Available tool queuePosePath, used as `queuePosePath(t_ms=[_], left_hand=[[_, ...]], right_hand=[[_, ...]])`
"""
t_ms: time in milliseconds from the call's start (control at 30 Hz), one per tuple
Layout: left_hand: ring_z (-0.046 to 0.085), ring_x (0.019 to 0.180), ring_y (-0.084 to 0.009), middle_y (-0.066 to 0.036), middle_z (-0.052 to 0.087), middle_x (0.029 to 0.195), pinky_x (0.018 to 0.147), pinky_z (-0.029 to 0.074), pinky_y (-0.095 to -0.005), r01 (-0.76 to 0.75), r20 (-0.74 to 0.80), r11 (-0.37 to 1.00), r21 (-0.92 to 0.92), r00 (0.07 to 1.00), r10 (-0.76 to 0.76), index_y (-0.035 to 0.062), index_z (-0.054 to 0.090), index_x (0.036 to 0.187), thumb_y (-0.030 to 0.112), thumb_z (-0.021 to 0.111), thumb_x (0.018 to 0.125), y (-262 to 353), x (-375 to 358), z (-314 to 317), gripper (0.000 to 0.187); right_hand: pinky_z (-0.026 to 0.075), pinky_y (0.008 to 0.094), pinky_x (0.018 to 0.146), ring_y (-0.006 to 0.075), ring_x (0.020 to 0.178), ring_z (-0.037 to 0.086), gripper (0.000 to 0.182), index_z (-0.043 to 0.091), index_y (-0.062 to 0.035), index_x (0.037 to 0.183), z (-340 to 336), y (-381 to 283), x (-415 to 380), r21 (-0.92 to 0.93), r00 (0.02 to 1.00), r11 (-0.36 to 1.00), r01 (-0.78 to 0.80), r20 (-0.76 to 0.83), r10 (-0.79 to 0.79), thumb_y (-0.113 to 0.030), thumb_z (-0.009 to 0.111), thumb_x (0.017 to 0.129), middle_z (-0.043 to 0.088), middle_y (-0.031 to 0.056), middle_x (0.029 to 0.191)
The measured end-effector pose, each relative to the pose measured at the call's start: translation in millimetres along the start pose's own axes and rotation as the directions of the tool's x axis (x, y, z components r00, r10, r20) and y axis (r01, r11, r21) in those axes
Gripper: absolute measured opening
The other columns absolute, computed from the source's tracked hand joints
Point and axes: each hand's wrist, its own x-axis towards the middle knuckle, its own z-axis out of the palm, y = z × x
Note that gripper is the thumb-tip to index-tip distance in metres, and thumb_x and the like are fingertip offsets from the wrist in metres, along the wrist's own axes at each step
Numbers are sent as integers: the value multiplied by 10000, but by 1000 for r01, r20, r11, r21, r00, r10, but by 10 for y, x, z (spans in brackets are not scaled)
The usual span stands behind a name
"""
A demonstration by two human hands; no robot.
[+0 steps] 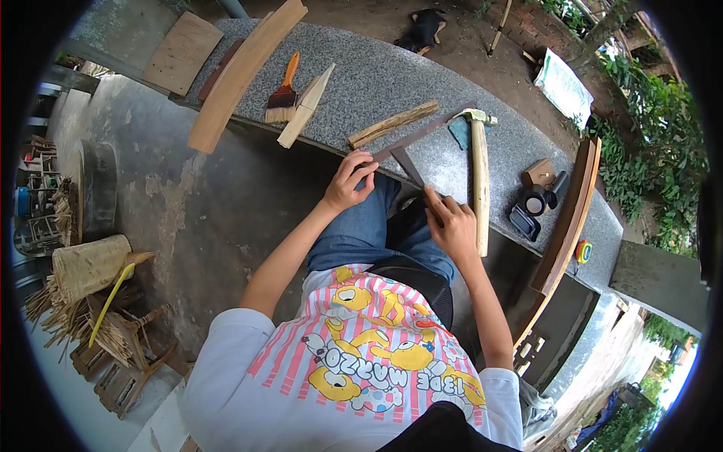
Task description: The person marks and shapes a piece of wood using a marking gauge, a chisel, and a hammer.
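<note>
My left hand (352, 181) pinches the near end of a long, narrow, dark metal strip (425, 132), which lies slanted across the stone bench top. In my right hand (453, 229) is a chisel (407, 166); the fingers wrap its wooden handle, and its dark flat blade points up and left. The blade's tip comes right up to the strip's lower edge. Just beyond the strip lies a rough stick of wood (394, 124). A hammer (480, 181) with a pale wooden handle rests right of my right hand, its head over a blue-green piece (459, 132) by the strip's far end.
Left on the bench (361, 71) are a paintbrush (283, 94), a pointed wood piece (306, 105) and a long board (245, 75). Rightward lie a black-cased item (525, 221), a wooden block (538, 173), long curved boards (568, 218) and a tape measure (583, 251). A dog (422, 32) lies beyond.
</note>
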Motion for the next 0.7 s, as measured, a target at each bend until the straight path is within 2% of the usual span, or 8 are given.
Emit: queuePosePath(t_ms=[33,100,167,233,300,433,567,700], left_hand=[[605,1104,-322,-121,600,1114,997,492,-455,1,4,1000,0,1000,-1,43,677,1069,-25,677,771,0,-1,-5,306],[603,1098,-322,-117,576,1108,989,505,-462,-36,4,999,15,999,36,32,661,1080,-28,682,762,-21,3,3,325],[604,1094,-318,-116,576,1102,992,504,-461,-25,2,1000,13,1000,25,33,662,1081,-26,683,762,-12,-16,13,325],[605,1091,-314,-114,575,1096,994,504,-460,-22,5,1000,15,1000,22,34,664,1081,-24,683,762,-24,-2,1,325],[605,1091,-311,-111,574,1095,998,502,-461,-32,3,999,20,999,32,35,664,1081,-21,682,764,-27,-9,9,322],[606,1091,-309,-111,572,1101,1000,500,-462,-16,-4,1000,21,1000,17,36,664,1080,-22,680,763,-22,-23,19,323],[606,1090,-311,-111,568,1100,1000,499,-462,-23,3,1000,21,1000,23,37,664,1076,-22,679,763,-28,-25,9,319],[605,1090,-313,-108,564,1088,1000,499,-463,-16,-2,1000,14,1000,16,37,664,1072,-19,678,764,-30,-25,19,313]], right_hand=[[406,362,570,242,561,519,529,589,-166,1350,12,-22,-35,46,997,996,75,2,-75,-147,686,830,576,48,756],[415,358,570,239,566,524,533,590,-166,1350,-61,31,36,42,998,997,61,27,-62,-150,690,826,569,51,749],[424,349,571,230,552,521,535,601,-187,1340,-44,95,72,-48,999,998,-49,-9,49,-158,700,816,564,43,745],[415,347,565,232,530,506,532,606,-190,1336,-25,63,28,-63,999,998,-30,19,31,-160,703,814,560,43,737],[400,353,556,236,508,483,529,608,-178,1331,-64,31,11,14,996,996,84,20,-85,-158,706,812,553,46,724],[404,346,565,232,519,490,531,608,-198,1333,-5,105,54,-37,1000,999,-9,-22,8,-168,706,812,547,37,724],[405,346,567,237,524,490,556,589,-201,1353,-51,53,19,-15,995,996,91,50,-90,-169,710,810,547,39,719],[399,345,559,237,521,491,536,599,-204,1342,44,66,36,-27,1000,1000,14,-4,-14,-176,705,817,549,36,719]])
